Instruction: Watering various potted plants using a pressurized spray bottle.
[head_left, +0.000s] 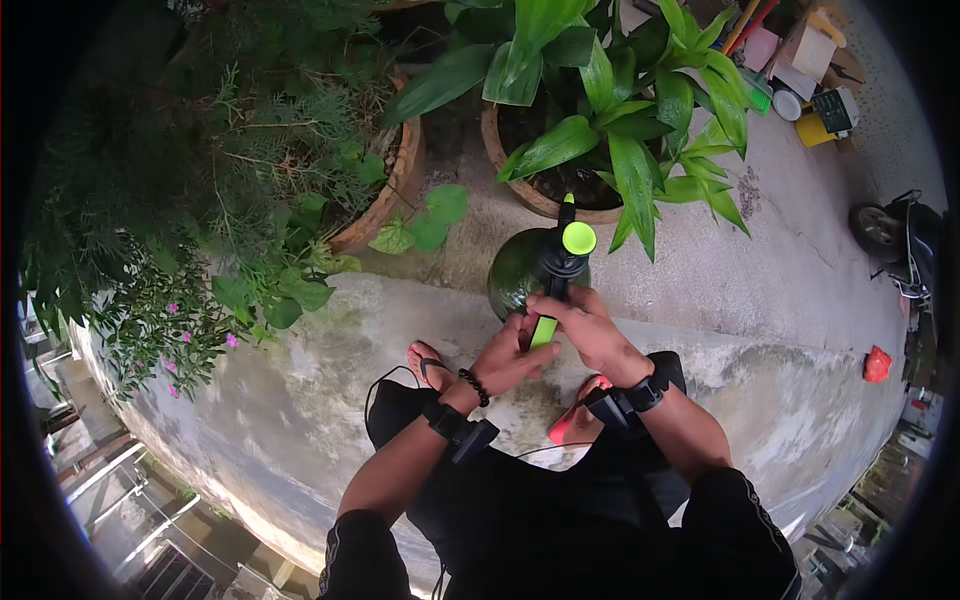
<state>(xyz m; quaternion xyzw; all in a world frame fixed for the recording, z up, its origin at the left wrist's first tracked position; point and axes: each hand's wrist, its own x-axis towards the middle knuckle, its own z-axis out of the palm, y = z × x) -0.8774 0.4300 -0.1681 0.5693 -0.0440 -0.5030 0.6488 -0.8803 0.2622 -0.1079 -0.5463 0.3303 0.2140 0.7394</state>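
A pump sprayer bottle with a dark green, see-through body is in front of me. Its black head carries a round lime-green pump knob and a nozzle with a lime-green tip, pointed away from me. The lime-green end of the sprayer's handle lies between my hands. My left hand grips this handle from the left. On the other side, my right hand closes around the handle nearer the head. The bottle's lower part is partly hidden behind my hands.
A broad-leaved plant grows in a clay pot just beyond the nozzle. Left of it stands another clay pot with feathery foliage. Pink flowers are further left. A red bag and a scooter are at right.
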